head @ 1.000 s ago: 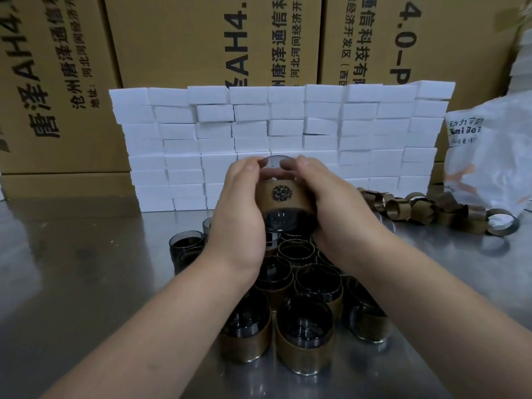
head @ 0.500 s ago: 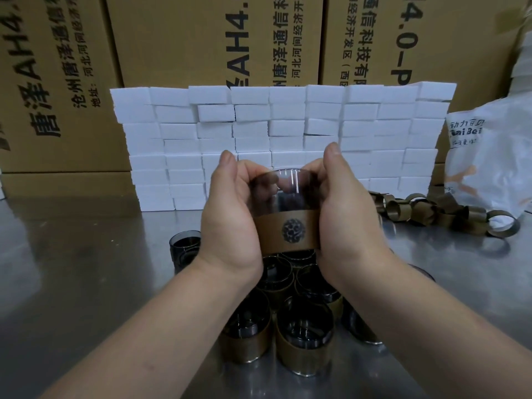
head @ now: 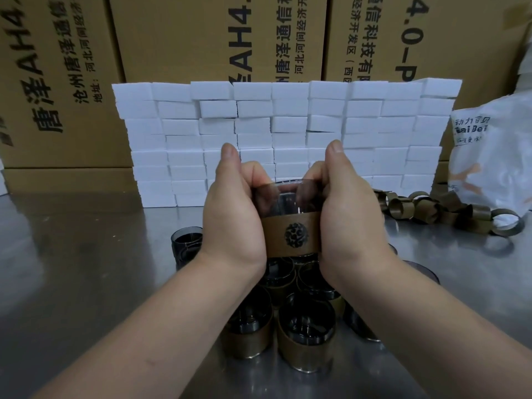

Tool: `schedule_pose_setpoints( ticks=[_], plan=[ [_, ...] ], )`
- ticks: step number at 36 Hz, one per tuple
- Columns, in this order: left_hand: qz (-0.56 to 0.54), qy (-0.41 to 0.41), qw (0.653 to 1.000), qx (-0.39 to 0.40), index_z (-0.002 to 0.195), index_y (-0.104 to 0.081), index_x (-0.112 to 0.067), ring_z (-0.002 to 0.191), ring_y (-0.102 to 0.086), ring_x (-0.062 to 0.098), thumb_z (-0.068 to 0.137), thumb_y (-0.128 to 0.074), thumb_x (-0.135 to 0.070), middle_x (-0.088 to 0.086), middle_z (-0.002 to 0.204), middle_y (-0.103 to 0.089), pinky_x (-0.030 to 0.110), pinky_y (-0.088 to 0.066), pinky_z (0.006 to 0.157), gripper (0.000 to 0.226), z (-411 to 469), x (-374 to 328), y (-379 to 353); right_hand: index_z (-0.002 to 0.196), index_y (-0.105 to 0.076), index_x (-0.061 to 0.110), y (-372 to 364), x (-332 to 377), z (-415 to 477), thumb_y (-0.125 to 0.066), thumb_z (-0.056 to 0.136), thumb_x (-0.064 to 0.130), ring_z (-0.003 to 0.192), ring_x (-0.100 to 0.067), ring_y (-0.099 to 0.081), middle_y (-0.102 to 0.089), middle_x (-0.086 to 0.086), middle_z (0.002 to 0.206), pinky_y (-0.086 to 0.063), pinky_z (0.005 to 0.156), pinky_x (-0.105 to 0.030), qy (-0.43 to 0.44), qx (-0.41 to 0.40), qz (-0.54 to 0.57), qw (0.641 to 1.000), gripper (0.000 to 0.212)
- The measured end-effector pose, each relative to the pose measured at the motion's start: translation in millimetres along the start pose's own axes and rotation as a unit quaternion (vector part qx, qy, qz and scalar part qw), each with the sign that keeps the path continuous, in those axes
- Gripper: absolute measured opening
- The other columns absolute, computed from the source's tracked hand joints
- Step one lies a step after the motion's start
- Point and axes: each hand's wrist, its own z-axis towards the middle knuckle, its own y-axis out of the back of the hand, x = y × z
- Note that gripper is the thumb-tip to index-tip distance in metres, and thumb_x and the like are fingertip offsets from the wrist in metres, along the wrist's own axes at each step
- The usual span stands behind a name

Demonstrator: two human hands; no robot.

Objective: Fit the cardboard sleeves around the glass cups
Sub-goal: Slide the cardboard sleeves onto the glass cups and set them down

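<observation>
This looks like a packing workshop or stockroom. Large shipping cartons point(head: 218, 38) printed with bold Chinese text and model codes fill the whole top of the frame. In front of them, mid-frame, small white blocks point(head: 288, 110) are stacked into a wall. Everything stands on a bare steel desk point(head: 72, 269). At lower centre a batch of identical banded cups point(head: 307, 338) is crowded together. At right a heap of loose sleeves point(head: 426, 208) lies beside a printed plastic bag point(head: 495, 156).

Brown sleeve point(head: 290, 237), black floral emblem point(head: 296, 236)
</observation>
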Motion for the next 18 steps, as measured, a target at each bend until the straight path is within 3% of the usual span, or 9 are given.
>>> schedule_pose_setpoints(
  ticks=[2,5,11,18],
  plan=[
    [0.009,-0.004,1.000,0.004,0.037,-0.038,-0.019,0.059,-0.035,0.031,0.079,-0.027,-0.057,0.006,0.047,-0.032,0.040,-0.028,0.061,0.058,0.6,0.4,0.8,0.041,-0.043,0.020,1.0,0.4,-1.0,-0.031,0.078,0.057,0.052,-0.016,-0.051,-0.053,-0.011,0.054,-0.037,0.055,-0.028,0.002,-0.008,-0.015,1.000,0.054],
    [0.023,-0.005,1.000,0.012,0.035,-0.037,-0.019,0.057,-0.030,0.032,0.078,-0.026,-0.058,0.004,0.043,-0.031,0.041,-0.026,0.061,0.059,0.5,1.1,1.6,0.040,-0.043,0.020,1.2,0.1,-2.0,-0.030,0.086,0.056,0.042,-0.009,-0.045,-0.044,0.004,0.043,-0.034,0.048,-0.023,-0.004,-0.008,-0.015,1.000,0.059],
    [0.028,-0.004,0.999,0.028,0.036,-0.034,-0.018,0.044,-0.024,0.021,0.077,-0.026,-0.059,0.005,0.043,-0.027,0.032,-0.021,0.050,0.059,0.9,1.4,3.3,0.039,-0.039,0.021,1.2,-0.5,-2.4,-0.030,0.094,0.049,0.043,-0.010,-0.040,-0.043,0.003,0.045,-0.033,0.044,-0.019,0.001,-0.016,-0.028,0.999,0.063],
    [0.038,0.000,0.998,0.040,0.034,-0.032,-0.017,0.044,-0.024,0.021,0.077,-0.025,-0.061,0.007,0.043,-0.026,0.031,-0.021,0.050,0.062,1.8,1.5,5.0,0.037,-0.038,0.020,1.5,-1.4,-2.8,-0.030,0.081,0.058,0.045,-0.012,-0.045,-0.047,-0.001,0.048,-0.036,0.043,-0.017,-0.005,-0.009,-0.045,0.999,0.059]
  ],
)
